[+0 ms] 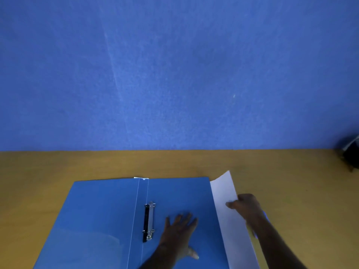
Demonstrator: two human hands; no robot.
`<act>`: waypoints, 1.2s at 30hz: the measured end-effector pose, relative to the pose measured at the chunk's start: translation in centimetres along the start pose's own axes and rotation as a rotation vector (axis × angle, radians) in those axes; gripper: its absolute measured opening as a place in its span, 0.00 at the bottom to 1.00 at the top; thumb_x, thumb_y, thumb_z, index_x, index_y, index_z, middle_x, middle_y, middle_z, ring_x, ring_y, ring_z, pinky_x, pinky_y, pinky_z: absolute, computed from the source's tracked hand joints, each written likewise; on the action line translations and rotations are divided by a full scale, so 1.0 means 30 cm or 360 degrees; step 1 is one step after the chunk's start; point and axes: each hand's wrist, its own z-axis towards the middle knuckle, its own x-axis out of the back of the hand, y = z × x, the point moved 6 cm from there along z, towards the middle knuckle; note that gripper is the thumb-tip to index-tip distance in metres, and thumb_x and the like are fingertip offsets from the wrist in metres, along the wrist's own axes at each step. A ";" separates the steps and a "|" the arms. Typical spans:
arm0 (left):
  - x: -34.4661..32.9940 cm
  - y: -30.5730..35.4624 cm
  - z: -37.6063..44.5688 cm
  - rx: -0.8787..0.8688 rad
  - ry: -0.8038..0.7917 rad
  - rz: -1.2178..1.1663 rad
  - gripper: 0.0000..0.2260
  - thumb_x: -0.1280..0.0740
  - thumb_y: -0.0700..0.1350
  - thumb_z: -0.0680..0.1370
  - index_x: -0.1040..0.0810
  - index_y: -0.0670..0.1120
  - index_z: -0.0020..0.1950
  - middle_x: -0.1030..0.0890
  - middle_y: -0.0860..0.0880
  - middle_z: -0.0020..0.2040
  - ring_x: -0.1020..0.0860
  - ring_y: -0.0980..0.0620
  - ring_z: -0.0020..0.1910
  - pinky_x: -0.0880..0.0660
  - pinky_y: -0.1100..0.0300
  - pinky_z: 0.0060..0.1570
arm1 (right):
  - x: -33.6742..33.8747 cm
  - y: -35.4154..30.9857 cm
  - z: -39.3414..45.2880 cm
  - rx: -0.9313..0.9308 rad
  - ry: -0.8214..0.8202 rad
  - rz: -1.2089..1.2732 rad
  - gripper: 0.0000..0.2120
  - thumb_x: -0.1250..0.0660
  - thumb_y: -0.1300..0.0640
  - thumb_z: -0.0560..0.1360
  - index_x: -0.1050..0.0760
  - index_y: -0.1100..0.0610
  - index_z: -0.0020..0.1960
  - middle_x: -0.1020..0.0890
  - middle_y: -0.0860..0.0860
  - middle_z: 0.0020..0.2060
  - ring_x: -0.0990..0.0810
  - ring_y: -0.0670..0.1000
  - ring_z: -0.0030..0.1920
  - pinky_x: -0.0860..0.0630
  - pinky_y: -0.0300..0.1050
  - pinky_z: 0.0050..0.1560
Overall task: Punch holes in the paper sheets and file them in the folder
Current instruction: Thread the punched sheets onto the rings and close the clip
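White paper sheets stand tilted on edge just beside the right edge of the folder, their far corner lifted off the worktop. The right hand grips their upper edge, thumb on the near face and fingers wrapped behind. The blue folder lies open and flat on the worktop, in the lower middle of the view, its near edge cut off by the frame. A metal ring mechanism with a black strip runs along the right side of the spine crease. The left hand rests palm down on the right inner cover, fingers spread wide, holding nothing, just to the right of the rings. The worktop is yellowish-brown wood, backed by a blue wall. A dark object, too blurred to identify, sits at the far right edge.
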 end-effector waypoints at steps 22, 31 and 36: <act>0.018 -0.041 -0.021 0.0037 0.0198 -0.0584 0.55 0.56 0.83 0.59 0.63 0.54 0.80 0.48 0.49 0.81 0.50 0.48 0.79 0.53 0.42 0.76 | 0.430 -0.155 -0.183 0.0622 0.0421 0.0172 0.02 0.27 0.62 0.73 0.15 0.59 0.44 0.15 0.54 0.35 0.15 0.57 0.41 0.24 0.47 0.40; 0.313 -0.038 -0.102 -0.0121 0.1037 -0.2232 0.30 0.26 0.62 0.66 0.27 0.55 0.66 0.17 0.57 0.57 0.18 0.59 0.55 0.21 0.58 0.54 | 0.260 -0.182 -0.272 0.0762 -0.0084 0.1054 0.06 0.33 0.66 0.77 0.18 0.66 0.49 0.13 0.59 0.42 0.15 0.55 0.40 0.18 0.46 0.36; 0.349 -0.072 -0.184 -0.0050 0.1530 -0.1971 0.17 0.35 0.61 0.74 0.24 0.47 0.45 0.24 0.50 0.34 0.27 0.56 0.33 0.30 0.58 0.36 | 0.156 -0.159 -0.327 0.0891 0.0044 0.1069 0.06 0.33 0.64 0.78 0.17 0.58 0.49 0.12 0.51 0.45 0.14 0.51 0.44 0.18 0.48 0.41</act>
